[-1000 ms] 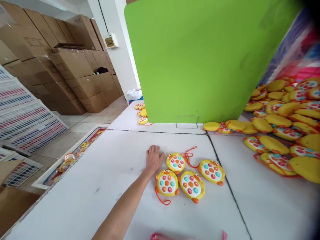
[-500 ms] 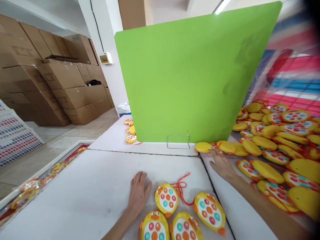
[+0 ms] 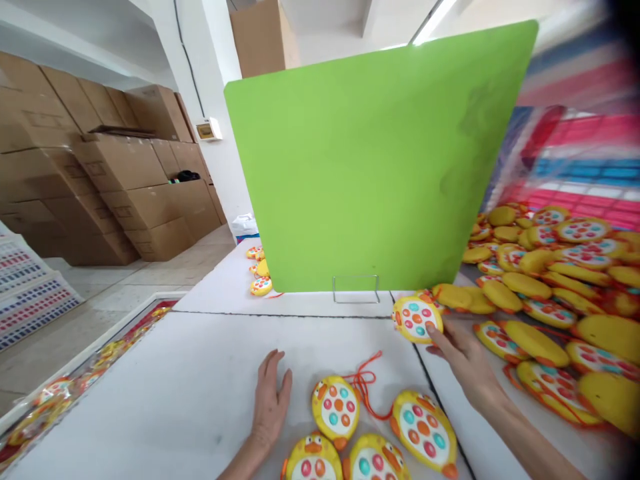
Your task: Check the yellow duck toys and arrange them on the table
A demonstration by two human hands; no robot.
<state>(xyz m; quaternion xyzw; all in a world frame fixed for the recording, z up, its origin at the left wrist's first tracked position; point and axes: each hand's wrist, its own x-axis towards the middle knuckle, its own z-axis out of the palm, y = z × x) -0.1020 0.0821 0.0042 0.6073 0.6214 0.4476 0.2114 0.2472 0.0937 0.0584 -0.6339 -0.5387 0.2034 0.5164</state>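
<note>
My right hand [image 3: 463,357] grips a yellow duck-shaped toy [image 3: 416,319] with coloured buttons, tilted face-up just above the white table [image 3: 175,393], near the green divider's foot. My left hand [image 3: 271,402] lies flat and open on the table, palm down, left of a cluster of several duck toys. The nearest of these toys [image 3: 335,410] lies beside my fingers and trails an orange cord [image 3: 367,383]. Another duck toy [image 3: 425,430] lies to its right.
A green divider board [image 3: 370,167] stands upright across the table behind a wire stand [image 3: 355,289]. A large heap of duck toys [image 3: 550,293] fills the right side. Cardboard boxes [image 3: 100,173] are stacked at the left. A few more duck toys [image 3: 260,270] lie behind the divider.
My right hand came in from the right, reached the heap's edge and lifted one duck toy, turning it face-up. The view rose and moved closer; my left hand stayed flat.
</note>
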